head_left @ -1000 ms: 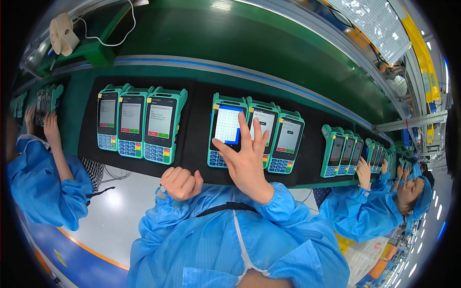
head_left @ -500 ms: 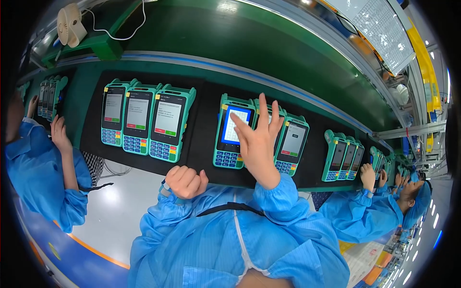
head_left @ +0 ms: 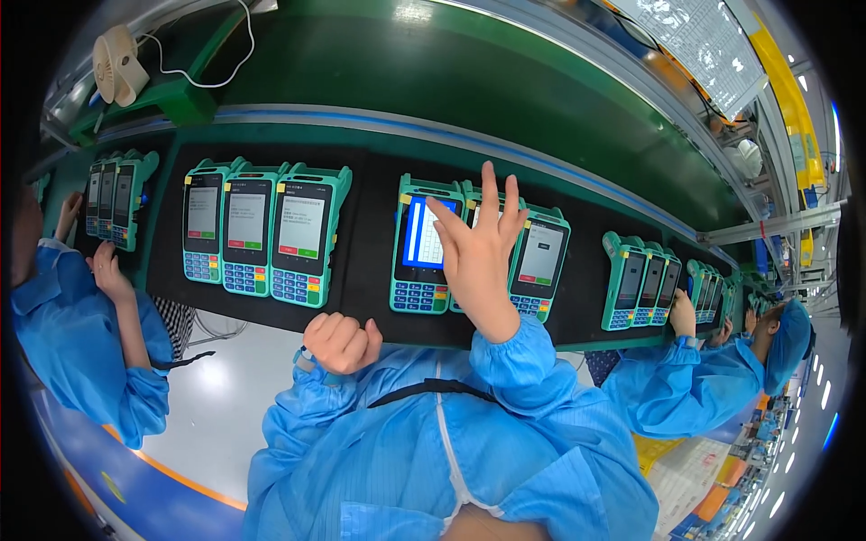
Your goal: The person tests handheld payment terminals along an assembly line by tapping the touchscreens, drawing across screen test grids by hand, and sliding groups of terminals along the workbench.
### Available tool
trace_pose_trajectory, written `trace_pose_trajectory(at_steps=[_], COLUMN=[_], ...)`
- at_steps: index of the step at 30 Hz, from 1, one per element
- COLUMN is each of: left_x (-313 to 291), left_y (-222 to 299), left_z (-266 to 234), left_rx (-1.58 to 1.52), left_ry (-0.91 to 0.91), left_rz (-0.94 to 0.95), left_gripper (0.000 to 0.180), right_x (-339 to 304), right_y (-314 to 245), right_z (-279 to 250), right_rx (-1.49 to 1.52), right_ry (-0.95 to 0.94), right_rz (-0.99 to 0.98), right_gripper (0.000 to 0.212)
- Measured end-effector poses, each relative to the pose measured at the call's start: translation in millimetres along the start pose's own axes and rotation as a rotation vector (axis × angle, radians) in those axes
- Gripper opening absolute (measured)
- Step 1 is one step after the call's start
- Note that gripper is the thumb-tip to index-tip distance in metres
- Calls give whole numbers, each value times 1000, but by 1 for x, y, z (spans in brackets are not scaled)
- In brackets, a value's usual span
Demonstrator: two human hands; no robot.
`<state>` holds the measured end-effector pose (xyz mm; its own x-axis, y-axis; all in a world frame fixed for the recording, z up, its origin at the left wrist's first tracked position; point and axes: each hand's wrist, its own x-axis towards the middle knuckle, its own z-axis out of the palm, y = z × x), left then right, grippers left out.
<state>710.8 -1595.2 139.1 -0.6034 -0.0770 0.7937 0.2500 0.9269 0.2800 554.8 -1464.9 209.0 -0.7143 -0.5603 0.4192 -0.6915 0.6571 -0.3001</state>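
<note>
My right hand [head_left: 483,257] is spread over a group of three green card payment terminals, its fingers apart. One finger lies at the upper right of the left terminal's screen [head_left: 424,233], which shows a white grid with blue bands down its left side. The hand partly covers the middle terminal [head_left: 472,191]. To the right, the third terminal [head_left: 541,257] shows a pale screen with a small dark box. My left hand [head_left: 343,343] is a closed fist at the table's near edge, apart from the terminals, with nothing visible in it.
Three more terminals [head_left: 257,234] stand on the black mat [head_left: 361,243] to the left, another three [head_left: 640,279] to the right. Co-workers in blue sit on both sides, one with a hand [head_left: 683,314] by the right terminals. A fan [head_left: 117,65] stands at the far left.
Blue bands now fill the left part of the touched screen, which had a blue border around its grid. My right finger has moved slightly over it. My left fist stays closed.
</note>
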Motion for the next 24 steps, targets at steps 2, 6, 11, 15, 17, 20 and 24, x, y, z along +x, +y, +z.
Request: trace_pose_trajectory(at_steps=[2, 6, 11, 15, 17, 20, 24], left_x=[0, -1, 0, -1, -1, -1, -2], left_y=[-1, -1, -1, -3, -2, -2, -1], left_z=[1, 0, 0, 2, 3, 3, 4], left_rx=[-3, 3, 0, 6, 6, 12, 14], left_ry=[1, -1, -13, -2, 7, 15, 20], left_rz=[-5, 2, 16, 18, 21, 5, 1], left_gripper=[21, 22, 22, 22, 22, 22, 23], right_x=[-2, -37, -49, -18, -8, -4, -27], right_y=[2, -5, -10, -5, 2, 7, 2], right_z=[-1, -13, -16, -4, -2, -3, -8], right_rx=[-9, 33, 77, 32, 1, -6, 14], right_ry=[-7, -126, -151, -52, -27, -15, -61], right_rz=[1, 8, 37, 32, 37, 60, 40], right_gripper=[23, 28, 27, 23, 23, 24, 25])
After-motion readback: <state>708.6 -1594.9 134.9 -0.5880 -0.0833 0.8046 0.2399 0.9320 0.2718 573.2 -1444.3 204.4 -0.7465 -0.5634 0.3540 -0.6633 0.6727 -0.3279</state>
